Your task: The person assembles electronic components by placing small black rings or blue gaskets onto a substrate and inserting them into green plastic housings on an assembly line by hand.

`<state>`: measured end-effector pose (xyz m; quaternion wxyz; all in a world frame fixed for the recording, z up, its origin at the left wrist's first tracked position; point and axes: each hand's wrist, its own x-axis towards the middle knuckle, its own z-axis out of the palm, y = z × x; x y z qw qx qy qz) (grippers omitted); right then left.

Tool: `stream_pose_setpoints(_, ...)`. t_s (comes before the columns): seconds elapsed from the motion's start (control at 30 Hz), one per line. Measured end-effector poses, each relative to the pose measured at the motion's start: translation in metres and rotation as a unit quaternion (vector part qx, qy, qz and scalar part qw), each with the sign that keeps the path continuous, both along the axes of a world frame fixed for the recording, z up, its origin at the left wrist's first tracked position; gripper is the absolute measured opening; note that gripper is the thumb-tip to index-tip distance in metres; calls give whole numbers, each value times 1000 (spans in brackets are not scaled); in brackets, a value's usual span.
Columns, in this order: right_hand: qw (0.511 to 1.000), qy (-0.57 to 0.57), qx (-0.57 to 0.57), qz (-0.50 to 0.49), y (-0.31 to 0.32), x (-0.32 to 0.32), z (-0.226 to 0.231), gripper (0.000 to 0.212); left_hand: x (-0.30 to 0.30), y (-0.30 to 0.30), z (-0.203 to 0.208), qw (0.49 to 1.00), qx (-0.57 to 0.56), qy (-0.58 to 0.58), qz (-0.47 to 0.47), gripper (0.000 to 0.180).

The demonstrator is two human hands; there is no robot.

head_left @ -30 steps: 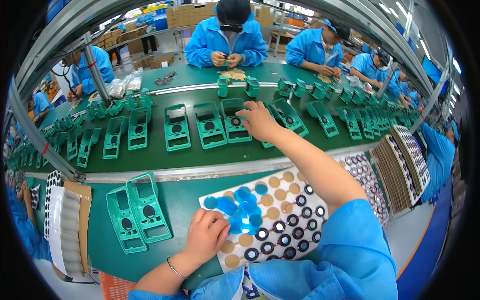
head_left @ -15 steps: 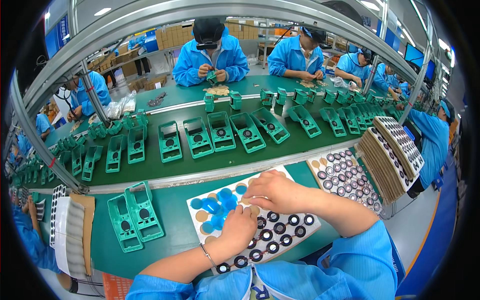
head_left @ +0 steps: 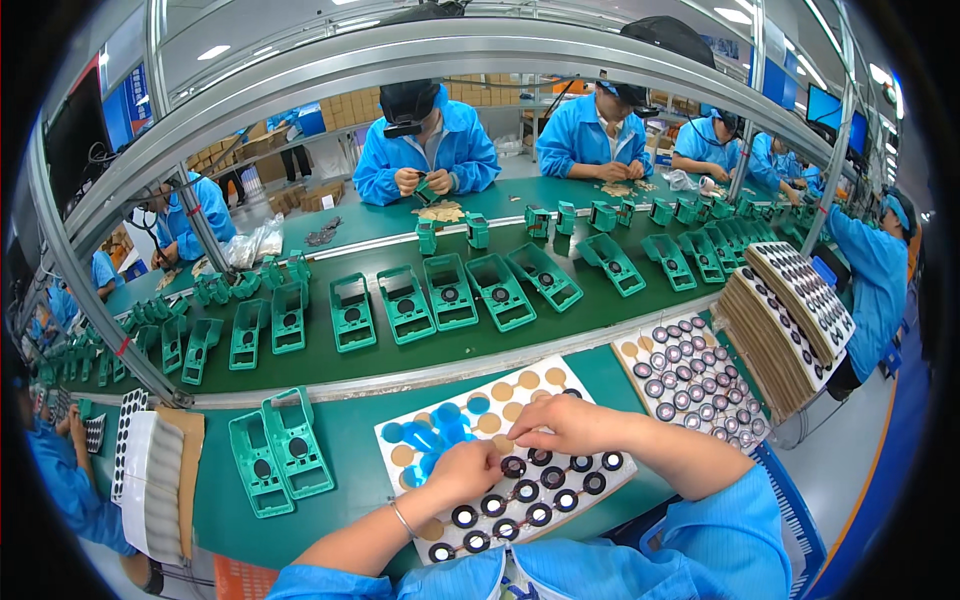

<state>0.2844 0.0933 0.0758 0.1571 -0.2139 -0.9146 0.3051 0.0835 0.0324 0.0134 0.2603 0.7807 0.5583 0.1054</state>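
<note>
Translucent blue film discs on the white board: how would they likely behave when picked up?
The translucent blue film discs look thin and see-through, so they're probably light and floppy. Their flat shape suggests sliding rather than rolling if pushed. Several seem to overlap, so neighbours might lift together.

1. Our green tabletop (head_left: 360, 450) matches green housings (head_left: 280, 450) dotted with black discs (head_left: 298, 447).
2. Before us, tan circles (head_left: 528, 380), black rings (head_left: 552, 477) and blue films (head_left: 430, 437) pattern a white board (head_left: 573, 482).
3. We wear blue sleeves (head_left: 700, 530).

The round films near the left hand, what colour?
The films are blue, best seen in the head view.
</note>
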Motion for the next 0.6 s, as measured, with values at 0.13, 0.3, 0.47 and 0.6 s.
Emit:
stream_pose_setpoints(0.13,991,-8,-124,-39,1,-1,0,22,-20,7,0,949,-126,-283,57,7)
stream_pose_setpoints(0.3,961,38,-264,-72,8,-4,-21,24,-35,4,24,875,-153,-453,73,7)
stream_pose_setpoints(0.47,825,144,-544,-51,12,-17,-31,30,-36,-3,52,812,-183,-541,119,10)
stream_pose_setpoints(0.6,653,153,-740,49,11,-24,-28,37,-37,-6,51,805,-131,-565,121,9)
